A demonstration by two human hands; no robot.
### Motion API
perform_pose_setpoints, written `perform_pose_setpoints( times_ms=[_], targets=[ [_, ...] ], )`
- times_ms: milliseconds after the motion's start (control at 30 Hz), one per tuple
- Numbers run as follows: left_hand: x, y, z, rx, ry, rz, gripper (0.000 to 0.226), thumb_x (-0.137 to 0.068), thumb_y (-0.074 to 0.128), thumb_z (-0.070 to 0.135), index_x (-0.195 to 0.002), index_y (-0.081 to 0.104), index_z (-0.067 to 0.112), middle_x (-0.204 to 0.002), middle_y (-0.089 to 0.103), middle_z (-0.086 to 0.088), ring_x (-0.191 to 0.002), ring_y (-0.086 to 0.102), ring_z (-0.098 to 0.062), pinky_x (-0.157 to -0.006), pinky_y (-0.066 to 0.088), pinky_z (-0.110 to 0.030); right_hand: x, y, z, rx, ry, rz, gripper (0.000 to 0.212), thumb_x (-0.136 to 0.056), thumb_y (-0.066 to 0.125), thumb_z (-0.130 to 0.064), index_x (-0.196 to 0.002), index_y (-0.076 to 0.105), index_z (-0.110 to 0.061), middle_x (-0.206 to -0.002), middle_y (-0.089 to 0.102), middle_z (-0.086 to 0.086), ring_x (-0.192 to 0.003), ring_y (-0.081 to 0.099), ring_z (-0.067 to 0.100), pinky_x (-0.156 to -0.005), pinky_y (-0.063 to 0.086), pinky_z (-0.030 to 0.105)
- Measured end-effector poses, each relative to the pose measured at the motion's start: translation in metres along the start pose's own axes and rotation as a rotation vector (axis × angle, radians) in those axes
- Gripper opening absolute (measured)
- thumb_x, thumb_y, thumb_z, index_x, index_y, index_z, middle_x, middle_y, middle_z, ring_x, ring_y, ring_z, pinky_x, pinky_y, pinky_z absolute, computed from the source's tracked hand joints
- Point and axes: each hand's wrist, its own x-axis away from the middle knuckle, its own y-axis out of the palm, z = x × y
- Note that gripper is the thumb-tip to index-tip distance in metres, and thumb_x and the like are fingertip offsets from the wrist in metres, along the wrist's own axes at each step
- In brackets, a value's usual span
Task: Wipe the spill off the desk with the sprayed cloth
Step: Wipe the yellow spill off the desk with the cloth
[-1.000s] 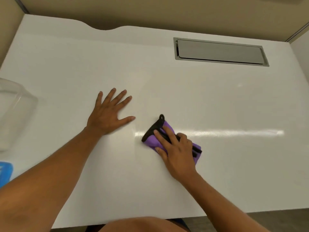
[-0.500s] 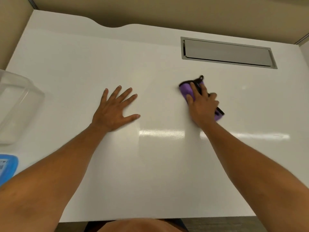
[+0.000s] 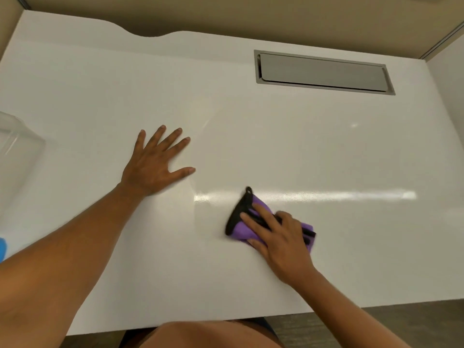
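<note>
A purple cloth (image 3: 241, 228) with a black trim and loop lies folded on the white desk (image 3: 251, 136), right of centre and towards the front edge. My right hand (image 3: 278, 237) presses flat on top of it and hides most of it. Flat on the desk to the left rests my left hand (image 3: 155, 164), fingers spread and holding nothing. Faint streaks show on the glossy surface between the two hands; no distinct spill can be made out.
A grey cable-tray lid (image 3: 322, 72) is set into the desk at the back right. At the left edge stands a clear plastic container (image 3: 15, 144), with a blue object (image 3: 2, 247) just in front of it. Beige partition walls enclose the desk.
My right hand pushed the cloth away towards the back right, then pulled it back to the near centre-right. The left hand stayed flat in place.
</note>
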Motion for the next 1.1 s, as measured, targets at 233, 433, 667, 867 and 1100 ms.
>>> perform_pose_setpoints(
  times_ms=[233, 433, 667, 867, 1100],
  targets=[
    [0.0, -0.006, 0.003, -0.003, -0.002, -0.024, 0.088, -0.094, 0.026, 0.09, -0.169, 0.014, 0.047, -0.179, 0.008, 0.021, -0.168, 0.0, -0.016, -0.134, 0.0, -0.059, -0.032, -0.023, 0.117, 0.047, 0.406, 0.115, 0.052, -0.109, 0.041, -0.05, -0.157, 0.051, -0.035, -0.165, 0.048, 0.005, -0.107, 0.054, 0.046, -0.087, 0.05, 0.053],
    [0.001, -0.006, 0.003, 0.007, -0.007, -0.029, 0.087, -0.094, 0.027, 0.09, -0.169, 0.014, 0.048, -0.179, 0.006, 0.022, -0.168, -0.002, -0.015, -0.134, 0.0, -0.058, -0.189, -0.037, 0.135, -0.018, 0.595, 0.177, 0.057, -0.112, 0.036, -0.052, -0.166, 0.028, -0.039, -0.175, 0.026, 0.004, -0.123, 0.045, 0.047, -0.101, 0.042, 0.057],
    [0.0, 0.0, 0.0, 0.01, -0.004, 0.005, 0.087, -0.093, 0.028, 0.09, -0.168, 0.014, 0.049, -0.179, 0.009, 0.022, -0.168, 0.002, -0.015, -0.134, 0.003, -0.059, -0.252, -0.034, 0.058, 0.031, 0.316, 0.117, 0.057, -0.111, 0.036, -0.056, -0.165, 0.025, -0.045, -0.174, 0.028, -0.001, -0.123, 0.046, 0.042, -0.098, 0.043, 0.052],
    [0.0, 0.008, -0.003, -0.006, 0.022, 0.082, 0.087, -0.092, 0.031, 0.09, -0.168, 0.017, 0.05, -0.178, 0.016, 0.021, -0.167, 0.012, -0.017, -0.133, 0.008, -0.059, -0.185, -0.022, 0.006, 0.018, 0.085, 0.055, 0.056, -0.109, 0.038, -0.06, -0.164, 0.028, -0.049, -0.172, 0.03, -0.008, -0.122, 0.045, 0.035, -0.098, 0.04, 0.047],
    [0.0, 0.011, -0.002, -0.019, 0.023, 0.084, 0.086, -0.094, 0.028, 0.089, -0.168, 0.014, 0.048, -0.179, 0.013, 0.021, -0.168, 0.011, -0.019, -0.132, 0.006, -0.061, -0.076, -0.001, -0.023, -0.003, -0.018, 0.029, 0.053, -0.112, 0.041, -0.051, -0.163, 0.031, -0.047, -0.171, 0.035, -0.009, -0.12, 0.047, 0.034, -0.096, 0.045, 0.048]
  ],
)
